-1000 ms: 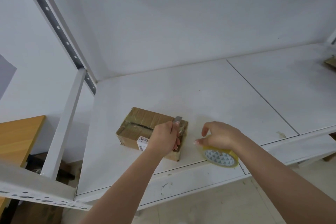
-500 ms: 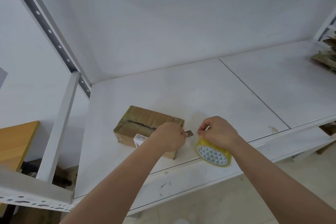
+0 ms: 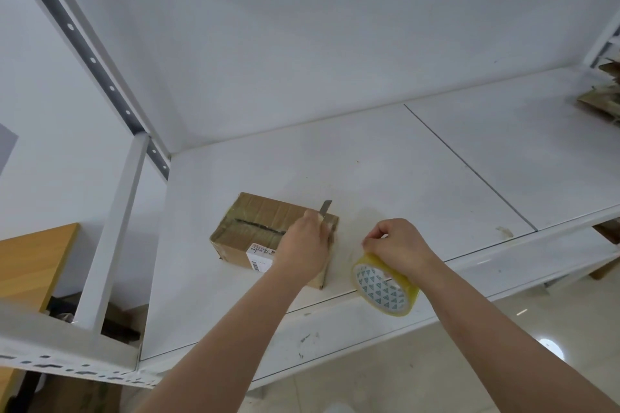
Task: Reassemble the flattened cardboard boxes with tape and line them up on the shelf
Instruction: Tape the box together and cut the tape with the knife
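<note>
Taping step, by the look of it, near its end. Assembled cardboard box [image 3: 268,231] at lower centre of the frame, on the white shelf [image 3: 385,178] near its front edge. Left hand [image 3: 307,245] over the box's right end, curled round a utility knife [image 3: 324,208], blade up. Right hand [image 3: 399,246] just right of it, gripping the yellow tape roll [image 3: 382,288]. Next, probably: cutting the strip, cleanly, clear of fingers. More flattened cardboard [image 3: 600,94] at far right.

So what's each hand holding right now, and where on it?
Left hand grips a knife by its handle, blade poking out above the box. Right hand holds the tape roll by its top rim.
</note>
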A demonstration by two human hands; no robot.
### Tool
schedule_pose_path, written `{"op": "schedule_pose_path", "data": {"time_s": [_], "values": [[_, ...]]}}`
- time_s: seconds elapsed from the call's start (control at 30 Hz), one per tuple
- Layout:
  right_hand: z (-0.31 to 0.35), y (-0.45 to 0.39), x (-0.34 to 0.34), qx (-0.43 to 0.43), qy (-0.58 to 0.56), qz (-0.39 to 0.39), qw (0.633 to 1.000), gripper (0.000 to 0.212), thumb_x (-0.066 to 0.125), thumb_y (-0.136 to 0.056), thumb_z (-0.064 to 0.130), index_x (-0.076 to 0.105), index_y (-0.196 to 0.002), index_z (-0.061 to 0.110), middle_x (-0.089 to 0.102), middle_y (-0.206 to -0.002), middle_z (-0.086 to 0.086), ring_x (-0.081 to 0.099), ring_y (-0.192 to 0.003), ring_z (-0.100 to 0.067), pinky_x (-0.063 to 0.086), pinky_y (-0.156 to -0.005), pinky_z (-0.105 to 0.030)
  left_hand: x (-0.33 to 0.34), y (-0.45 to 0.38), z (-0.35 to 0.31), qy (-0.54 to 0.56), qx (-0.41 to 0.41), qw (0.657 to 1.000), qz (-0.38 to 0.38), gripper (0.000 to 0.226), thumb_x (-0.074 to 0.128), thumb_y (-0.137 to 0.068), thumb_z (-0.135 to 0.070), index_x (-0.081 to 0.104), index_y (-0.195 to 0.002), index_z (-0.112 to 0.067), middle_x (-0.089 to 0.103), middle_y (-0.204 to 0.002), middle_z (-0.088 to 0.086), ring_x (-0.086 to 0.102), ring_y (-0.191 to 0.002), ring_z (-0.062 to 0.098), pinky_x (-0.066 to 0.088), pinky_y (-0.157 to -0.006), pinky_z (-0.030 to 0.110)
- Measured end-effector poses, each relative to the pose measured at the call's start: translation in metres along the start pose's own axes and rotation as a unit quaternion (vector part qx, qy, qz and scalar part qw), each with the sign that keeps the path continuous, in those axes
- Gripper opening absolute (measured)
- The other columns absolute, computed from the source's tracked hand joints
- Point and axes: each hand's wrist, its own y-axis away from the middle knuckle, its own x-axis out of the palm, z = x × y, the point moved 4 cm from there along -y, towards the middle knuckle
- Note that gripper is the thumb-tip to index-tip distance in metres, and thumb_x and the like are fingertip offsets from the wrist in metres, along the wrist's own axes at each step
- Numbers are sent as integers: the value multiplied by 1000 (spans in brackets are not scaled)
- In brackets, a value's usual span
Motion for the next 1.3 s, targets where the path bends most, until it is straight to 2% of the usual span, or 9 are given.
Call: {"op": "schedule_pose_path", "data": {"time_s": [0.13, 0.37, 0.5, 0.73, 0.8, 1.0, 1.13, 1.23, 1.3], "values": [[-4, 1, 3, 24, -26, 14, 999, 11, 68, -83, 23, 66, -73, 19, 65, -79, 5, 67, -78, -19, 59, -76, -45, 22, 3, -6, -120, -43, 989, -68, 45, 51, -94, -55, 43, -111, -15, 58, -105, 0, 65, -92, 25, 38, -63, 31], [-8, 6, 11, 49, -53, 13, 997, 6, 63, -84, 18, 67, -80, 16, 67, -82, -3, 66, -74, -21, 60, -73, -41, 30, 3, -5, -158, -30, 981, -103, 42, 46, -97, -53, 40, -112, -14, 57, -108, 0, 67, -86, 25, 35, -53, 31], [-17, 12, -5, 59, -65, 5, 996, 8, 62, -85, 15, 69, -82, 12, 68, -83, -6, 65, -66, -21, 56, -55, -30, 30, 0, -4, -149, -32, 984, -93, 34, 49, -98, -44, 40, -111, -14, 57, -107, 1, 67, -87, 28, 36, -54, 32], [-19, 22, -32, 21, -74, -32, 996, 8, 65, -87, 17, 69, -80, 14, 67, -85, 1, 63, -71, -18, 54, -59, -31, 27, -2, -6, -176, -13, 982, -75, 30, 56, -97, -29, 39, -113, -11, 57, -108, 5, 65, -92, 26, 40, -62, 31], [-14, 26, -32, 5, -98, -33, 995, 10, 67, -87, 18, 68, -78, 14, 67, -85, 0, 62, -72, -17, 54, -66, -35, 22, -1, -6, -170, 18, 983, -62, 28, 56, -96, -27, 41, -112, -10, 58, -106, 6, 64, -92, 27, 41, -64, 31], [8, 36, -35, -43, -167, 4, 985, 14, 68, -89, 29, 65, -79, 21, 67, -73, 3, 60, -61, -13, 48, -53, -27, -5, 13, 26, -125, 141, 981, 45, 29, 67, -86, -24, 43, -101, -19, 59, -92, 1, 61, -87, 27, 51, -74, 36], [24, 41, -26, -84, -180, 31, 979, 17, 63, -93, 33, 63, -76, 27, 64, -69, 9, 56, -58, -9, 47, -56, -27, -24, 16, 40, 81, 80, 993, 21, 41, 84, -74, -28, 50, -95, -21, 61, -80, -6, 55, -72, 11, 46, -67, 24], [34, 43, -18, -106, -193, 32, 975, 15, 59, -95, 34, 61, -81, 30, 66, -77, 1, 58, -61, -9, 46, -51, -23, -37, 28, 28, 310, 19, 946, -90, 46, 81, -69, -54, 63, -98, -23, 67, -71, -15, 62, -69, -1, 47, -61, 10], [41, 44, -12, -125, -196, 41, 972, 14, 58, -96, 33, 60, -83, 30, 69, -83, -7, 61, -62, -11, 46, -49, -21, -29, 36, 11, 376, 21, 924, -71, 54, 80, -63, -64, 68, -96, -23, 72, -85, -6, 68, -80, 5, 53, -68, 15]]}}
